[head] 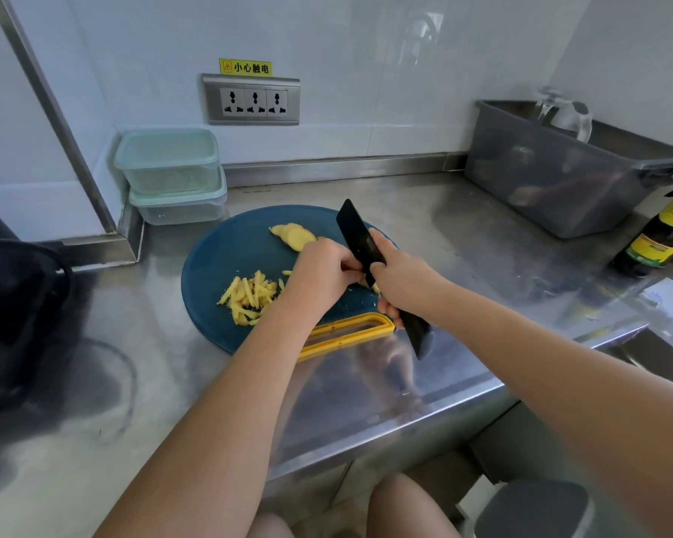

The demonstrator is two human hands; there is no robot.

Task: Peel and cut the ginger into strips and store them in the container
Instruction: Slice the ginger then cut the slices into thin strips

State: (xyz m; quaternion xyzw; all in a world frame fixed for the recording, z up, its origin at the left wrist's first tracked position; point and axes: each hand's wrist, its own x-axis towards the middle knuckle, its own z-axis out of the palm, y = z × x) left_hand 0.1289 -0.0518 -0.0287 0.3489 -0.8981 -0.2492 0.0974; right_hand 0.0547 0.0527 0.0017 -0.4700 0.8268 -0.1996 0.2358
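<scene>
Counter (463, 234): stainless steel, running along a white wall; we look down on it from the person's head.
Cutting board (226, 250): round and dark blue, lying flat on the counter, with a yellow slotted handle (350, 332) at its near edge.
Ginger strips (249, 297): a loose yellow heap on the near left part of the board, just left of the left forearm.
Ginger slices (293, 235): a short overlapping row of peeled rounds on the far part of the board, just beyond the left hand.
Right hand (401, 283): clenched round the handle of a black cleaver (360, 236); the blade points away from us and stands between the two hands.
Left hand (323, 273): fingers curled, knuckles against the flat of the blade. Only slivers of yellow show beneath it, so we cannot tell whether it pinches a piece.
Upper container (171, 161): pale green, lidded, stacked on the lower container (179, 205) in the far left corner, near the board but apart from it. We see no ginger in either.
Wall: a three-way socket panel (251, 100) with a yellow warning sticker (245, 67) above it.
Right side: a grey plastic bin (552, 180) against the wall, a clear glass jug (572, 118) at its far rim, and a dark bottle (661, 242) with a yellow-green label standing upright beside it.
Left edge: a black bag (12, 304) on the counter.
</scene>
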